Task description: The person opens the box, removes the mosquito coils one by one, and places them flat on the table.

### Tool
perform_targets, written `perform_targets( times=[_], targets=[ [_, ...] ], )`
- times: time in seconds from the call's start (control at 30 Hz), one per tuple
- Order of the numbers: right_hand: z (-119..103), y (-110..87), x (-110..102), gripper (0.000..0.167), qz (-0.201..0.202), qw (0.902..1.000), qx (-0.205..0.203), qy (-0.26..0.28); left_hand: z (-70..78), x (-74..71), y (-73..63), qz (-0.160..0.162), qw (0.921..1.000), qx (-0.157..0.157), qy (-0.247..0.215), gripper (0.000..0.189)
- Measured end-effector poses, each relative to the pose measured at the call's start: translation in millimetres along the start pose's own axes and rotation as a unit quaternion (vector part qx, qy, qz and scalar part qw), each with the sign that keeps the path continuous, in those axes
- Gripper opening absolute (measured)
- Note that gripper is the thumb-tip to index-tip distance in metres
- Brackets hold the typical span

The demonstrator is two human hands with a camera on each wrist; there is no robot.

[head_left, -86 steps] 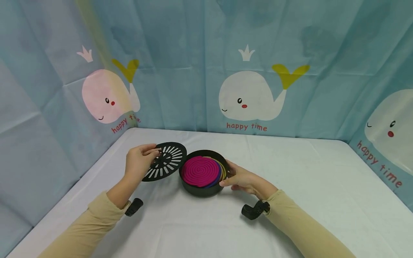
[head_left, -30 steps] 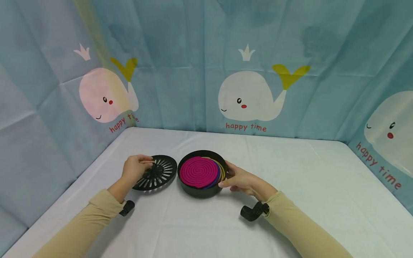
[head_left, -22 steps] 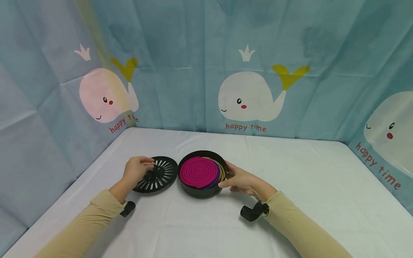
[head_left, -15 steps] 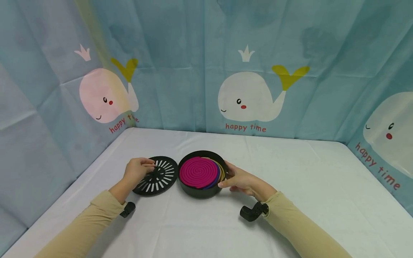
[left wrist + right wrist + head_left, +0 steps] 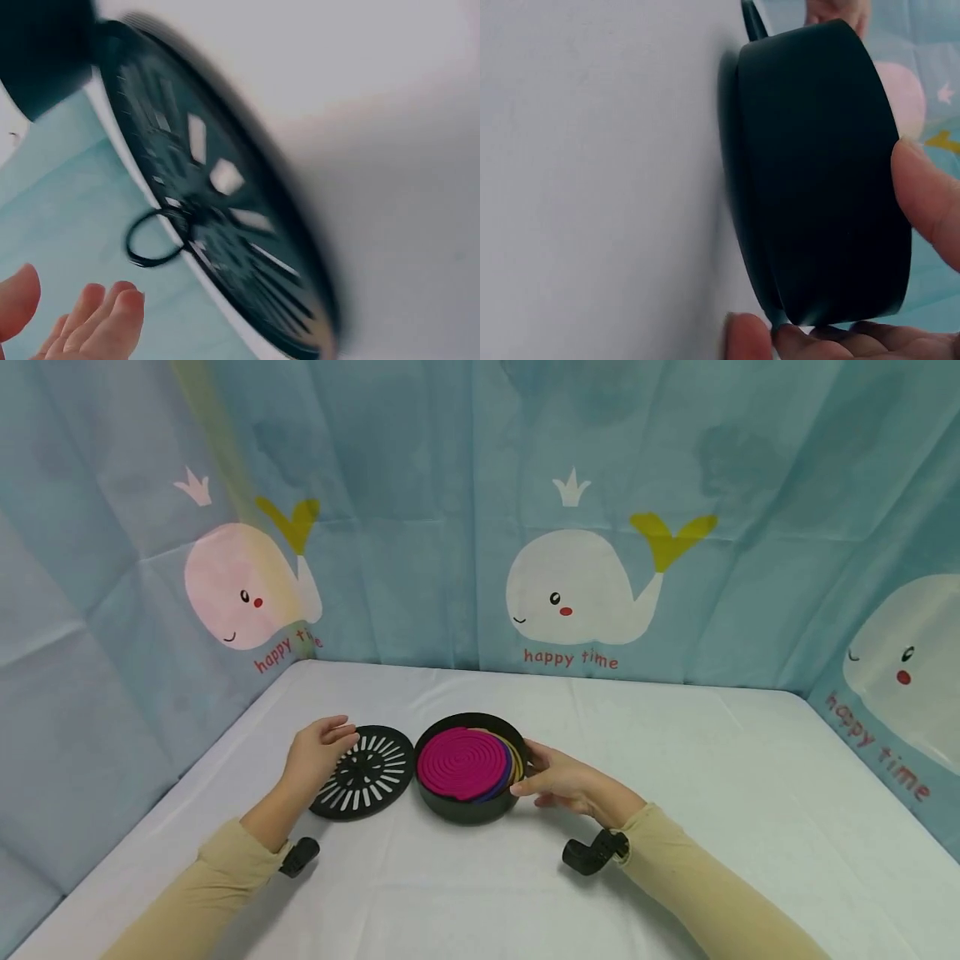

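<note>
My left hand (image 5: 315,756) hovers over the left side of a round black slotted lid (image 5: 360,768), fingers loosely extended and holding nothing. In the left wrist view the lid's thin ring handle (image 5: 142,262) stands up just beyond the fingertips. The lid lies on the table, edge to edge with a shallow round black tin (image 5: 467,812). Inside the tin sits a stack of flat spiral discs, a magenta one (image 5: 461,763) on top, with blue and yellow edges peeking out at the right. My right hand (image 5: 566,781) grips the tin's right side, thumb at its rim and fingers near its base.
A white cloth covers the table (image 5: 712,777). Light blue curtains (image 5: 420,585) printed with whales enclose its back and sides. A black wrist camera (image 5: 298,857) sits at the left cuff and another wrist camera (image 5: 592,853) at the right.
The left hand has lowered the slotted lid from a tilted hold beside the tin onto the table, then let go and risen slightly. The right hand has kept its hold on the tin.
</note>
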State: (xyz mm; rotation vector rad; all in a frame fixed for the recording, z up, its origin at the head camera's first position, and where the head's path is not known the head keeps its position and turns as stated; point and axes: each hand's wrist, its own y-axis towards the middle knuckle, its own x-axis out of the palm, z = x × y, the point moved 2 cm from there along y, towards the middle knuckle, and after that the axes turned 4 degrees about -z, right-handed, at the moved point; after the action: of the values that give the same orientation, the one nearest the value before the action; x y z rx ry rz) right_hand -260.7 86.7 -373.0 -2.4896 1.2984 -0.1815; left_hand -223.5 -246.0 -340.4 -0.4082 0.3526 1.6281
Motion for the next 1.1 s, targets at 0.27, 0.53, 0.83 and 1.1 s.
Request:
perform_targets(
  times=[0.27, 0.53, 0.83, 1.1],
  targets=[
    [-17, -8.1, -11, 0.072, 0.035, 0.9993, -0.016, -0.001, 16.0, 20.0, -11.4, -0.057, 0.9968, 0.030, -0.047, 0.054],
    [-47, -8.8, -15, 0.056, 0.058, 0.9969, -0.047, 0.026, 16.2, 39.4, -16.0, -0.119, 0.9893, 0.036, -0.076, 0.064],
    [-54, 1.5, -5, 0.052, 0.031, 0.9958, -0.049, 0.071, 18.1, 62.9, -13.7, -0.162, 0.9837, 0.029, -0.072, 0.084],
    [-53, 9.6, 3, 0.054, 0.000, 0.9944, -0.053, 0.092, 17.4, 73.4, -13.4, -0.170, 0.9846, 0.032, -0.026, 0.102]
  ],
)
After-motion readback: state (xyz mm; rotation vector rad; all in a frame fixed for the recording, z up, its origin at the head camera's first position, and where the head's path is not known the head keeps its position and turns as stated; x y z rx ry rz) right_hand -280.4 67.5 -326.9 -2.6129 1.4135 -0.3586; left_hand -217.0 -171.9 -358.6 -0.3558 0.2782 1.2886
